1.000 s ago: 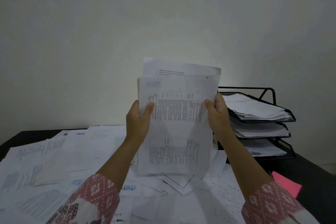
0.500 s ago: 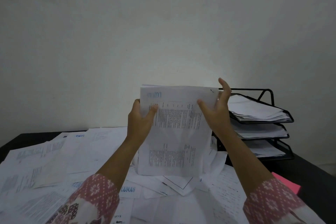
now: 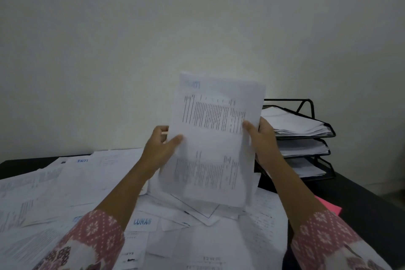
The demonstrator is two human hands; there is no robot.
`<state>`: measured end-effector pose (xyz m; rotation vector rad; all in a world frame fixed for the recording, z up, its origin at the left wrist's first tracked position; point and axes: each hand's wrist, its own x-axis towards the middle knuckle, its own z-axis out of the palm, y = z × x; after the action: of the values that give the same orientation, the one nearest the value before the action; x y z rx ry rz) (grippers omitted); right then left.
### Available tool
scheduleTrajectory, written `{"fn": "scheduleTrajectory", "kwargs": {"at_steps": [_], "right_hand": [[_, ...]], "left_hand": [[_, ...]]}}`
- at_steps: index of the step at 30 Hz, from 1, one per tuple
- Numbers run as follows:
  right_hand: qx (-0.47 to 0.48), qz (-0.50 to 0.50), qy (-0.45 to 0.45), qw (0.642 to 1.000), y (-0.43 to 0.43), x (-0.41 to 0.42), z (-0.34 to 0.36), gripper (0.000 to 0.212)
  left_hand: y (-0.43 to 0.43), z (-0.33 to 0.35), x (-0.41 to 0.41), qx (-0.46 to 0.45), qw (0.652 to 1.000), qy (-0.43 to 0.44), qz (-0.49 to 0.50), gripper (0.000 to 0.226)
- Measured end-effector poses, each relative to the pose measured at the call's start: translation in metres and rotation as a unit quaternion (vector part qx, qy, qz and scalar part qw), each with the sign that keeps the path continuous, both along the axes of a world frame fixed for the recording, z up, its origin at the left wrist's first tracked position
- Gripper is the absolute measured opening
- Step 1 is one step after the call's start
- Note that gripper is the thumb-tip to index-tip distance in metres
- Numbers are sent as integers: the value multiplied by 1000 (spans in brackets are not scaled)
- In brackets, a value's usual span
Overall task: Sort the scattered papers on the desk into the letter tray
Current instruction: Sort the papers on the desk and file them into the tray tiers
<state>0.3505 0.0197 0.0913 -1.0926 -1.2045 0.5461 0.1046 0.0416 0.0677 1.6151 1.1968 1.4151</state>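
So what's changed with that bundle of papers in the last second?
The paper stack dropped, then rose again, edges now even. The right hand, which had opened along its top corner, grips its side again. The left hand kept hold; letter tray and scattered papers unchanged.

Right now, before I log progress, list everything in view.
Black desk: one, black, underneath.
Stack of white printed papers: one, white, held upright over the desk.
Scattered white paper sheets: many, white, covering the desk.
Black wire letter tray: one, black, back right, papers in all three tiers.
Pink paper sheet: one, pink, right, in front of the tray.
Left hand: one, gripping the stack's left edge.
Right hand: one, gripping its right edge.
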Motion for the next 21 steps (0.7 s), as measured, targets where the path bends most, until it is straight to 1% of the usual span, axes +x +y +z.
{"fn": "scheduleTrajectory", "kwargs": {"at_steps": [2, 5, 7, 8, 10, 13, 16, 18, 20, 21], "right_hand": [[-28, 6, 6, 1000, 0, 8, 5, 25], [-108, -1, -25, 994, -2, 16, -5, 32], [-138, -10, -13, 990, -3, 20, -19, 39], [-157, -14, 0, 988, -3, 21, -26, 40], [-205, -14, 35, 978, -6, 24, -37, 38], [-258, 0, 66, 964, -11, 29, -46, 26], [-281, -16, 74, 957, -12, 41, -54, 27], [-286, -52, 49, 956, -11, 53, -58, 32], [-290, -94, 6, 953, -13, 69, -59, 33], [-290, -108, -1, 951, -15, 78, -59, 33]], "left_hand": [[-4, -15, -2, -26, 997, 66, -39, 33], [-10, -31, -5, -41, 991, 112, -68, 34], [-11, -36, -6, -70, 980, 161, -97, 30], [-10, -37, -8, -90, 973, 177, -114, 32], [-10, -40, -9, -139, 963, 184, -137, 31], [-13, -42, -7, -192, 950, 192, -156, 26], [-18, -44, 3, -223, 946, 160, -174, 23], [-18, -45, 12, -241, 943, 131, -189, 24], [-18, -45, 25, -249, 939, 118, -206, 24], [-18, -43, 30, -251, 936, 116, -216, 23]]}}
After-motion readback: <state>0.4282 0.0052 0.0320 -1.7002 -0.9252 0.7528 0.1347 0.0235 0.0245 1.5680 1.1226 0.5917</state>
